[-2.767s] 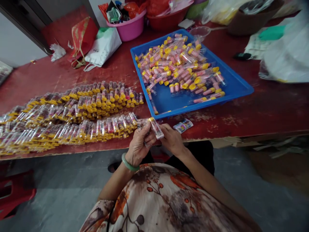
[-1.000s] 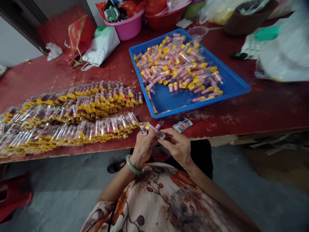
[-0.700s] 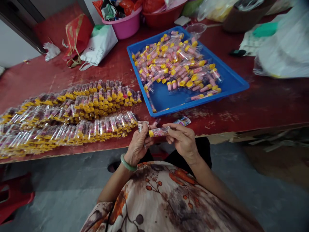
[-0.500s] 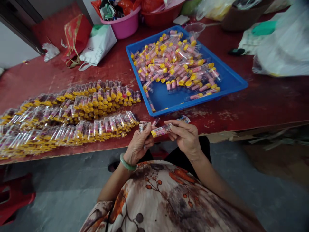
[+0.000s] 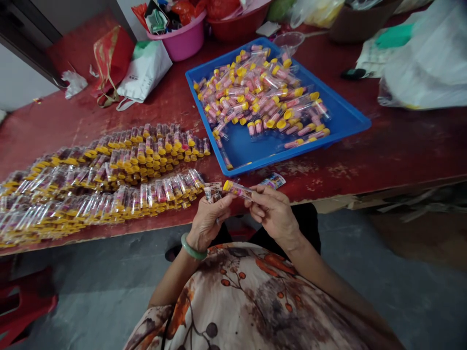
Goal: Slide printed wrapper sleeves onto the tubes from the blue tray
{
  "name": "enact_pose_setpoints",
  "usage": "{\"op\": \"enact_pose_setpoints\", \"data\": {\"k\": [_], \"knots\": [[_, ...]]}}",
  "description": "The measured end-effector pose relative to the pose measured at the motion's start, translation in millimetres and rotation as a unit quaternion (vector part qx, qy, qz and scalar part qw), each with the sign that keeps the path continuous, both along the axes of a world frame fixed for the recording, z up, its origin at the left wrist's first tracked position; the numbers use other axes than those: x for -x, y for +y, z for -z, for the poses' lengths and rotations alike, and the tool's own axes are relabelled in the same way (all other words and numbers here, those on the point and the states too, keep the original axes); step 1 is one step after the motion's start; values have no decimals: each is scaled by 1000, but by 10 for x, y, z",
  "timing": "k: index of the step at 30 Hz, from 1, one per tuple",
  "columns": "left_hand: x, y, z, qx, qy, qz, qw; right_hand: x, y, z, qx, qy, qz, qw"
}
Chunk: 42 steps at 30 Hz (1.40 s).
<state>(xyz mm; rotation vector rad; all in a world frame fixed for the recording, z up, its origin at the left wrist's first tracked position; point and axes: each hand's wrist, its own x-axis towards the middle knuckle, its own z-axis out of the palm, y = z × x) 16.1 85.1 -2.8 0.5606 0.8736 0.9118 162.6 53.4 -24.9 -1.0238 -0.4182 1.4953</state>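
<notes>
My right hand (image 5: 273, 214) pinches a small clear plastic tube with a yellow cap (image 5: 237, 190) by its far end. The tube lies slantwise, its capped end toward my left hand, and a printed label shows on it. My left hand (image 5: 211, 214), with a green bangle on the wrist, is closed on a few small printed labels (image 5: 212, 192). Its thumb is just below the tube; I cannot tell whether they touch. Another printed label (image 5: 273, 181) lies on the table beyond my right hand.
A blue tray (image 5: 350, 121) ahead holds a heap of yellow-capped tubes with pink contents. Stacked rows of labelled tubes (image 5: 127, 160) line the table at left. Bags, a pink basin (image 5: 186, 39) and a red basin (image 5: 237, 26) stand behind. A red stool (image 5: 29, 304) is at lower left.
The tube has turned in my right hand: its yellow cap has risen and tipped away, and the barcode side no longer shows. My left hand has shifted slightly down and left.
</notes>
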Motion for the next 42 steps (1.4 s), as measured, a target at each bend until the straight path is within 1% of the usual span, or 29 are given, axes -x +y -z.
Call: {"op": "enact_pose_setpoints", "data": {"k": [5, 8, 11, 17, 22, 25, 28, 31, 34, 37, 40, 41, 42], "knots": [[-26, 0, 4, -1, 10, -40, 999, 91, -82, -4, 3, 20, -39, 999], [-13, -5, 11, -4, 4, -42, 999, 117, -120, 0, 0, 25, -63, 998], [14, -19, 14, -5, -8, -33, 999, 109, -154, 29, -28, 18, -77, 996], [44, -36, 22, -11, -31, -32, 999, 64, -226, 110, -104, -63, -51, 991], [50, -40, 38, -11, -26, -30, 999, 64, -285, 141, -144, -123, -58, 980], [50, -49, 50, -22, -24, -32, 999, 91, -298, 157, -149, -137, -48, 978], [52, -66, 47, -34, -12, -30, 999, 112, -293, 169, -128, -147, -26, 980], [64, -82, 24, -37, 0, -17, 999, 79, -254, 144, -114, -175, 14, 978], [88, -81, -5, -30, -1, 0, 1000, -17, -158, 64, -139, -174, 35, 974], [104, -64, -35, -8, -5, 57, 998, -123, -18, -40, -163, -170, 5, 972], [92, -53, -77, 22, 1, 118, 993, -179, 95, -122, -165, -189, -58, 966], [82, -54, -95, 30, 1, 131, 991, -183, 109, -140, -168, -197, -68, 964], [69, -58, -114, 37, 0, 137, 990, -179, 106, -153, -177, -208, -63, 960]]}}
